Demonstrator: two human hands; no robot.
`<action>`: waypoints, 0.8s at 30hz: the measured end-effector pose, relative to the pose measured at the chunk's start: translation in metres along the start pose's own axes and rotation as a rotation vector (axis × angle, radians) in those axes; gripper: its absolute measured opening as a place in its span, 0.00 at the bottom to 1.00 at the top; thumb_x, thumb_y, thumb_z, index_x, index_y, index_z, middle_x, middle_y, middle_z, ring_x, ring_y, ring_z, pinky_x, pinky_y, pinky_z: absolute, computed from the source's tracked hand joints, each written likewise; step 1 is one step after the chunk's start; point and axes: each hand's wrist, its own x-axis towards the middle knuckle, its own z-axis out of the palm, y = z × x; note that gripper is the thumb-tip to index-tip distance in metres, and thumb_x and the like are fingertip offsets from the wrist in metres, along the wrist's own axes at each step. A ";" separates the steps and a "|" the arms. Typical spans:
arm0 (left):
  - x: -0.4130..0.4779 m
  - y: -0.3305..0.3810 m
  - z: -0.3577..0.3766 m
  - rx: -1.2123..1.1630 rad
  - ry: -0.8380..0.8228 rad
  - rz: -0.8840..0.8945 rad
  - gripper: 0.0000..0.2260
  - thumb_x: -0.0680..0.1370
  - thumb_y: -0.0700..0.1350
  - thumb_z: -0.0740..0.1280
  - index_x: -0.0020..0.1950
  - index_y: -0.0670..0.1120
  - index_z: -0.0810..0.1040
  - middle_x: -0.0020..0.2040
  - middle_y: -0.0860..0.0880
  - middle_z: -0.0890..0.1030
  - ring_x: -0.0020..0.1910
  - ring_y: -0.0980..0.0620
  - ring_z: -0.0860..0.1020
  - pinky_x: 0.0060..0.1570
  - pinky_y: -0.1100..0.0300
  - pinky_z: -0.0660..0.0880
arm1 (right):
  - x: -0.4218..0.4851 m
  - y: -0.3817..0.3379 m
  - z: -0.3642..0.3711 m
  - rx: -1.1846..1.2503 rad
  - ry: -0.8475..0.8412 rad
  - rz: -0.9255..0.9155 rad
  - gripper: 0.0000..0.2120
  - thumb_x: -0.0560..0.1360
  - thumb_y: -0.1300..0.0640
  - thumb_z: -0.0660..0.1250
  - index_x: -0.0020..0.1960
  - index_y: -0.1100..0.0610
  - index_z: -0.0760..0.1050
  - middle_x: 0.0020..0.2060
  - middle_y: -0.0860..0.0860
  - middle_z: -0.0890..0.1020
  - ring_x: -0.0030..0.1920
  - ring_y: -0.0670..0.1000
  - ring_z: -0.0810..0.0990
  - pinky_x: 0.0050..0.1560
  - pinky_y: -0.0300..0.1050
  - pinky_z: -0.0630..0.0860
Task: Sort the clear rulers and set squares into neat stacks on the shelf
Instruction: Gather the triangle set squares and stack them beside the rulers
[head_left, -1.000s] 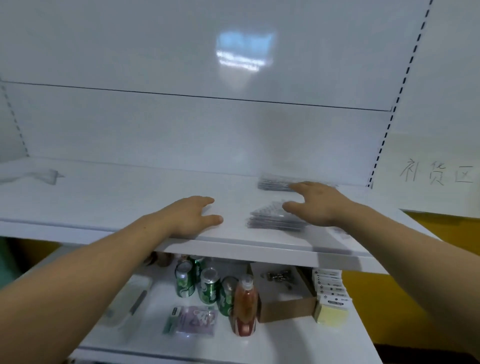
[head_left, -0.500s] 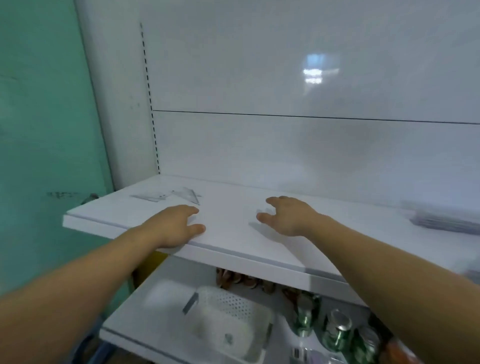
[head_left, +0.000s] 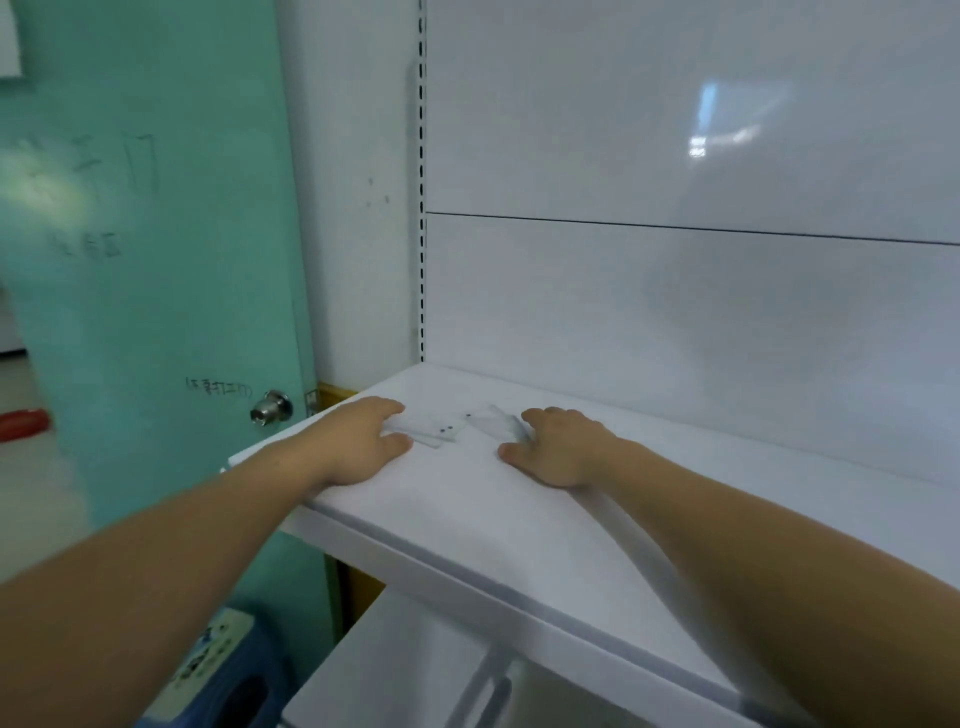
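Both hands lie palm-down with relaxed, spread fingers on the glossy white metal shelf (head_left: 519, 525), near its left end: the left hand (head_left: 363, 441) and the right hand (head_left: 563, 449). Between them a few flat, clear plastic set squares (head_left: 467, 427) lie overlapping on the shelf, each hand's fingertips touching one end. Left of the shelf stands a teal door (head_left: 156, 312) with a round silver knob (head_left: 270, 408).

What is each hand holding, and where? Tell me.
Nothing is gripped. The left hand and right hand lie flat, fingers at opposite ends of the clear set squares.
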 end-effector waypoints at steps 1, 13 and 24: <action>0.011 -0.001 0.000 0.018 -0.025 0.004 0.28 0.79 0.56 0.60 0.76 0.48 0.58 0.77 0.50 0.58 0.75 0.50 0.58 0.72 0.59 0.54 | 0.013 -0.002 0.000 -0.004 0.005 -0.006 0.33 0.75 0.33 0.53 0.72 0.53 0.63 0.68 0.54 0.69 0.67 0.58 0.67 0.64 0.53 0.67; 0.072 -0.028 0.013 -0.298 0.032 0.123 0.12 0.70 0.50 0.74 0.45 0.53 0.71 0.43 0.54 0.74 0.42 0.54 0.73 0.45 0.61 0.71 | 0.068 -0.019 0.003 0.379 0.067 0.075 0.31 0.72 0.52 0.69 0.72 0.54 0.64 0.62 0.52 0.76 0.60 0.52 0.74 0.55 0.39 0.68; 0.069 -0.029 0.014 -0.850 0.190 0.207 0.10 0.81 0.41 0.57 0.41 0.52 0.66 0.41 0.50 0.79 0.30 0.52 0.74 0.32 0.60 0.66 | 0.015 -0.033 0.000 0.654 0.339 0.250 0.05 0.79 0.55 0.60 0.52 0.50 0.74 0.39 0.51 0.82 0.30 0.50 0.80 0.34 0.35 0.72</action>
